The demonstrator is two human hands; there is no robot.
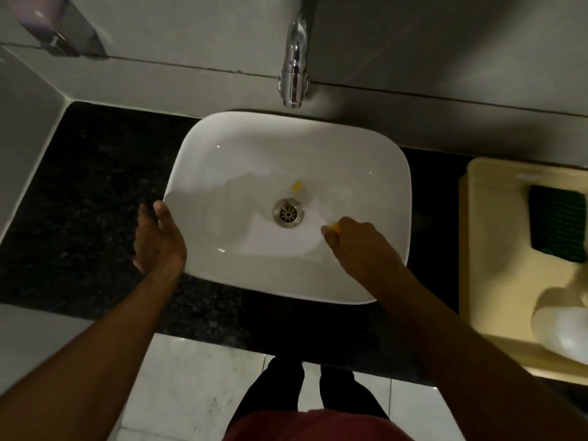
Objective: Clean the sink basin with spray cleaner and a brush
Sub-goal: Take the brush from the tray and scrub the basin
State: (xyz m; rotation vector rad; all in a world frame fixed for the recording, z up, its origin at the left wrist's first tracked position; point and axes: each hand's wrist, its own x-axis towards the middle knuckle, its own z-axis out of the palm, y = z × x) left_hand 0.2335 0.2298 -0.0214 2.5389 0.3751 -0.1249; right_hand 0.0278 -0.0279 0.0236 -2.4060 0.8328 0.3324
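Note:
A white vessel sink basin [241, 148] stands on a black stone counter, with a metal drain [288, 212] in its floor. My right hand [359, 241] reaches into the basin's right side, closed around a yellow-handled brush [334, 226]. A blurred yellow and pale streak [298, 186] shows just above the drain, apparently the brush's moving head. My left hand [159, 238] rests against the basin's left rim with its fingers spread, holding nothing. No spray cleaner shows.
A chrome faucet [295, 68] juts from the wall over the basin's back edge. A cream plastic tray [496, 249] at the right holds a green scouring pad [556, 224] and a pale rounded object [563, 326]. The black counter [86, 202] flanks the basin; a wall-mounted dispenser [57, 23] is upper left.

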